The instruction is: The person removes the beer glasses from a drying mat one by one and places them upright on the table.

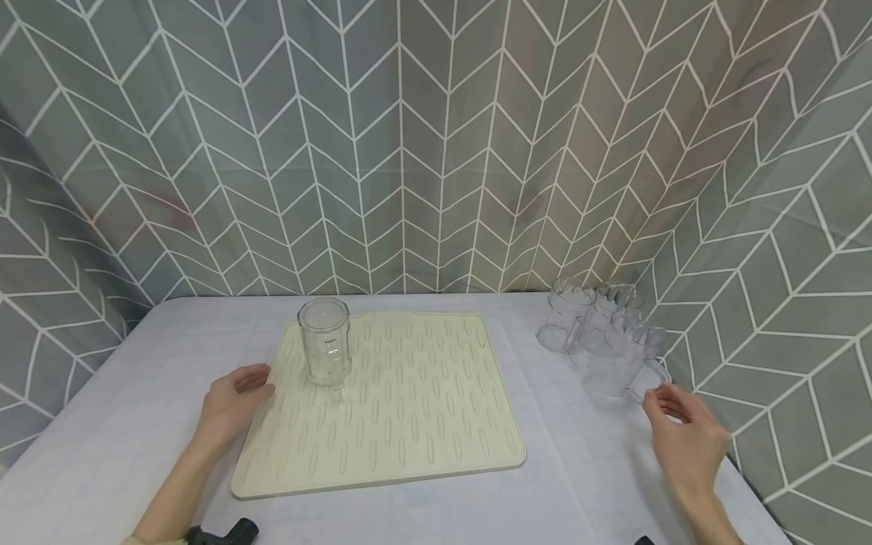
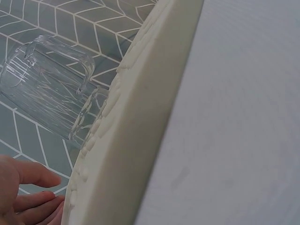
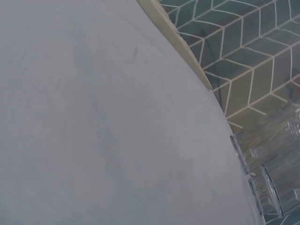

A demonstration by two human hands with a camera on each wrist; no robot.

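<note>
A clear glass mug (image 1: pixel 325 341) stands upright on the left back part of a cream ridged drying mat (image 1: pixel 422 409); its handle shows in the left wrist view. My left hand (image 1: pixel 235 401) is at the mat's left edge, fingers loosely bent with nothing in them. On the right, several clear glass mugs (image 1: pixel 568 318) stand close together on the white cloth. My right hand (image 1: pixel 688 435) pinches the handle of the nearest glass mug (image 1: pixel 609 371) between thumb and fingers. The right wrist view shows glass mugs (image 3: pixel 281 164) at its right edge, while the hand itself is out of that frame.
A white cloth (image 1: pixel 565 469) covers the table under the mat and mugs. Patterned grey-green curtains (image 1: pixel 436 151) hang along the back and both sides, the right one close beside the mugs and my right hand.
</note>
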